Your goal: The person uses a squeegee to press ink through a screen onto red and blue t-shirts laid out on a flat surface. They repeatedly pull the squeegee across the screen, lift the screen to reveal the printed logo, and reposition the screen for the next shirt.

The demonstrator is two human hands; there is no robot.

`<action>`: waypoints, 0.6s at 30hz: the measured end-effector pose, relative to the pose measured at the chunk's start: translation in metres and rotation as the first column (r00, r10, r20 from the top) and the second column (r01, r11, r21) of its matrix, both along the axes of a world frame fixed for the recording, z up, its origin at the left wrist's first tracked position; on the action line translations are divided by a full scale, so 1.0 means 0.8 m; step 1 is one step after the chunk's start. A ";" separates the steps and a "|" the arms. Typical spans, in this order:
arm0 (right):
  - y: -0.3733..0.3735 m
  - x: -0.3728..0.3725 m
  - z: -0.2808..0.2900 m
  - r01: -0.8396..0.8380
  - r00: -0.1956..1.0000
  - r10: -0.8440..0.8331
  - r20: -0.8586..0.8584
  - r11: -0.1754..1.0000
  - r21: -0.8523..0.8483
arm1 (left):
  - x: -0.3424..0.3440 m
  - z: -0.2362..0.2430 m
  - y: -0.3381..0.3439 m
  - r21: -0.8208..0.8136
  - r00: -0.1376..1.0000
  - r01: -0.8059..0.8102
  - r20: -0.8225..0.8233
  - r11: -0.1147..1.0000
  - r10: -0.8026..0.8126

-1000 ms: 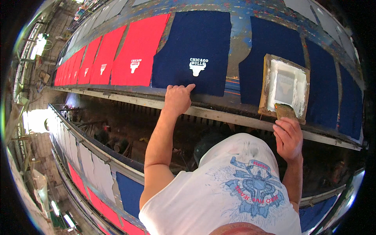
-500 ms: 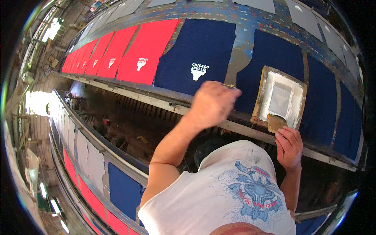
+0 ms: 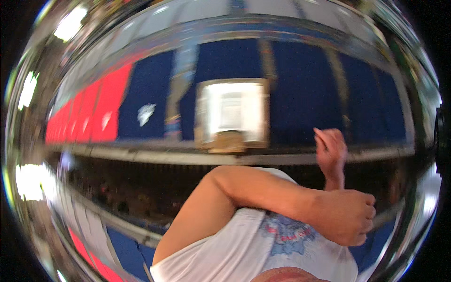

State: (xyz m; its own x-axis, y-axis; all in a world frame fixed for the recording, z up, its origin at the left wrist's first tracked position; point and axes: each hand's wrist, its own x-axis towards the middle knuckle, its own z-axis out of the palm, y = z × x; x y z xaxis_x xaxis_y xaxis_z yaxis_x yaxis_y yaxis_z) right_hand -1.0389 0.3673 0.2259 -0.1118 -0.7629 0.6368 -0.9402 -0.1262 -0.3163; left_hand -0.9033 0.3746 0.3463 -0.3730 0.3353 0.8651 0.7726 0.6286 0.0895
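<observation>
My left arm reaches across my body to the right. The left hand [image 3: 345, 217] is curled closed near my shirt's right side, and what it holds, if anything, is hidden. Beyond it, my right hand [image 3: 331, 148] is raised at the table's near edge, its fingers loosely bent and no object visible in them. To the left of both hands, a wood-framed printing screen [image 3: 201, 113] lies on navy fabric, its inside whitish and blurred. A brownish squeegee [image 3: 228, 141] rests at the screen's near edge, touched by neither hand.
A navy piece with a white print [image 3: 146, 114] lies left of the screen. Several red printed pieces [image 3: 113, 105] continue further left; more navy fabric [image 3: 300, 94] lies right. The table's near rail [image 3: 141, 154] runs in front of me. Grey pieces [image 3: 216, 10] line the far side.
My view has swung right. My right hand has let go of the squeegee and moved right. My left arm has swung from over the navy fabric across my body to the right.
</observation>
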 end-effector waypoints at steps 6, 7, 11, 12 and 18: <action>0.056 -0.129 -0.047 0.301 0.947 -0.310 0.086 0.948 0.104 | -0.058 -0.094 -0.013 -0.082 0.939 -0.017 0.342 0.997 0.044; 0.062 -0.147 -0.052 0.346 0.928 -0.364 0.085 0.923 0.167 | -0.056 -0.109 -0.032 -0.159 0.921 -0.075 0.368 0.984 0.130; 0.070 -0.199 -0.059 0.464 0.875 -0.477 -0.081 0.777 0.425 | -0.023 -0.146 -0.103 -0.299 0.769 -0.391 0.414 0.870 0.488; 0.068 -0.209 -0.058 0.456 0.875 -0.472 -0.106 0.730 0.509 | -0.012 -0.152 -0.120 -0.358 0.655 -0.451 0.489 0.817 0.576; 0.038 -0.238 -0.058 0.449 0.857 -0.480 -0.186 0.521 0.726 | 0.024 -0.198 -0.181 -0.407 0.319 -0.700 0.557 0.587 0.767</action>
